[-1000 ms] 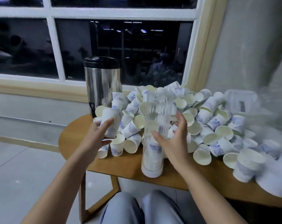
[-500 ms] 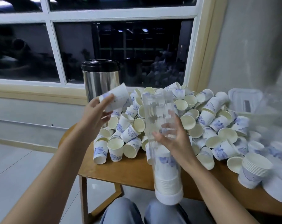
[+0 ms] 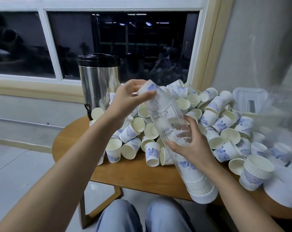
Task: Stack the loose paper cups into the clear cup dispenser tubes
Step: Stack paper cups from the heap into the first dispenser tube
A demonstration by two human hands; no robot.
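Early going, I judge: left hand fingers pinch one cup at the mouth of the tilted tube, right hand fingers curl round its middle, short stack inside near its base, big pile loose on desk.

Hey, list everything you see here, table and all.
Dispenser tube: one, clear, tilted over the table edge, nested cups in its lower end.
Held paper cup: one, white and blue, at the tube's open top.
Loose paper cups: many, white and blue, piled on the table.
Nested cup stack: one, white and blue, table's right.
Urn: one, steel, black lid, table's back left.
Table: one, wooden.
Left hand: pinches the held cup.
Right hand: grips the tube.
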